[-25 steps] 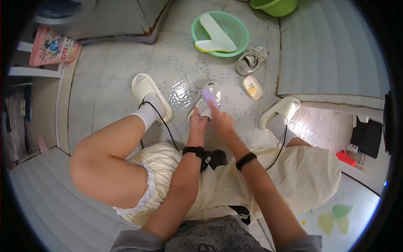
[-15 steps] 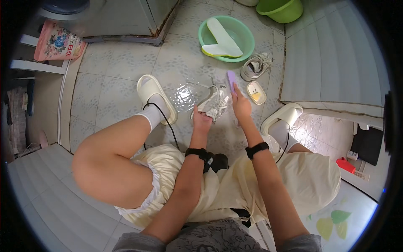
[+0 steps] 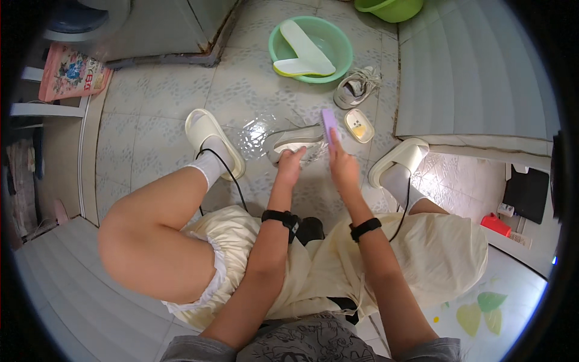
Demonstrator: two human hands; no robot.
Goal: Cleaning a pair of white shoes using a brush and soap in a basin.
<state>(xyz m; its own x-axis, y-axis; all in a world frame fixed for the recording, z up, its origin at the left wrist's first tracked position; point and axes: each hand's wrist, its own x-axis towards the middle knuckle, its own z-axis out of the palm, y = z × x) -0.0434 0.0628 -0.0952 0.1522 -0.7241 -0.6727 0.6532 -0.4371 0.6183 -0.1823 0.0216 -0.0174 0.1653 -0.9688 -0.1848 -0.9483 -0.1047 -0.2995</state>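
Observation:
My left hand (image 3: 291, 165) is closed on a white and grey sneaker (image 3: 294, 138), which lies tilted on its side just above the wet floor, its sole edge facing away from me. In my right hand (image 3: 344, 171) is a purple scrubbing brush (image 3: 329, 124), its fingers wrapped round the near end. The brush stands at the right end of the sneaker; whether its bristles touch the shoe is hidden. Just right of the brush is a small white soap dish (image 3: 359, 126) with a piece of yellow soap. Beyond that sits a second sneaker (image 3: 356, 88) with loose laces.
A mint green basin (image 3: 345, 55) holding two white insoles stands ahead. Farther back is a lime green tub (image 3: 395, 9). Cream slippers (image 3: 229, 158) are on my feet, either side of the work. A pink bag (image 3: 71, 73) rests at left; a red bottle (image 3: 496, 224) lies at right.
My left hand has turned the sneaker onto its side, so its sole edge shows and its laces face me. The right hand still holds the brush near it. The whole view has shifted slightly.

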